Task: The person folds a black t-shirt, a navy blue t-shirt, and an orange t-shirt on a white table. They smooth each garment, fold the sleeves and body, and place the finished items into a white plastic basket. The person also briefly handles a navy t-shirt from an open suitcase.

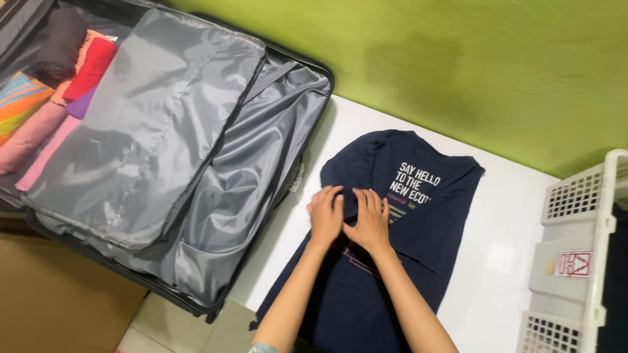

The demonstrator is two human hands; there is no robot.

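Matt cloth shirt [366,261]; suitcase lining [196,163] sheeny, probably nylon

Both hands flat on a navy printed t-shirt [418,216] spread over the white table [504,261]: left hand [325,212] and right hand [370,221] side by side, fingers pointing to 12 o'clock. Open grey-lined suitcase [216,196] with rolled clothes [59,91] at 10 o'clock, white laundry basket [575,261] at 3 o'clock, green wall [458,59] behind.

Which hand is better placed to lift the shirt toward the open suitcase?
Probably the left hand: it lies flat on the shirt on the side nearer the suitcase. The right hand rests beside it, farther from the case.
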